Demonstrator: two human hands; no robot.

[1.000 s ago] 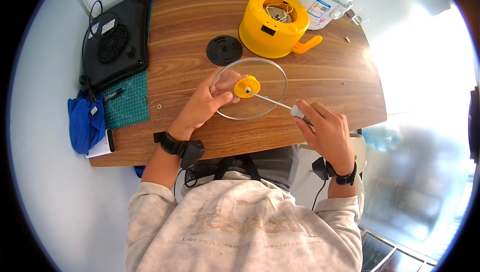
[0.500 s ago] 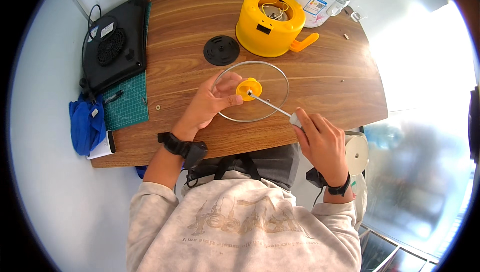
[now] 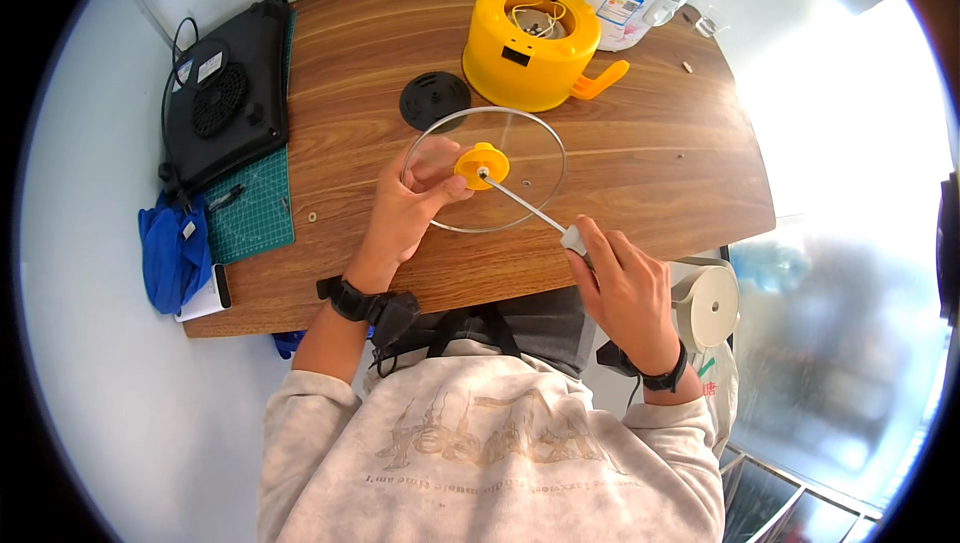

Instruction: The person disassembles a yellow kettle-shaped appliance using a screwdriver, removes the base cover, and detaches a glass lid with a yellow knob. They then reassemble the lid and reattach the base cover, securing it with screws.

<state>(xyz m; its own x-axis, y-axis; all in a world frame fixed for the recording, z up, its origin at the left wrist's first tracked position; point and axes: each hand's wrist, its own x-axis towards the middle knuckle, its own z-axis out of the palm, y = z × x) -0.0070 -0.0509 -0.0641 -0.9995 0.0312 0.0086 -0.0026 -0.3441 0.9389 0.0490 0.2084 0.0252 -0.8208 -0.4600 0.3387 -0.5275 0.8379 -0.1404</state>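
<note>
Near the frame's centre, the left hand grips the left part of a round clear glass lid with a metal rim, its thumb by the lid's yellow plastic knob. Right of centre, the right hand's fingers are closed around a pale-handled metal screwdriver, its tip at the knob's middle. A yellow, round plastic housing stands on the brown wood-grain surface, upper centre.

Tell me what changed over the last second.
Right hand swung the grip end of the screwdriver toward the wearer, so it slants more steeply in view. Nothing taken or released: left hand still holds the glass lid, screwdriver tip still at the yellow knob. Yellow appliance body and black slotted disc stayed put.
</note>
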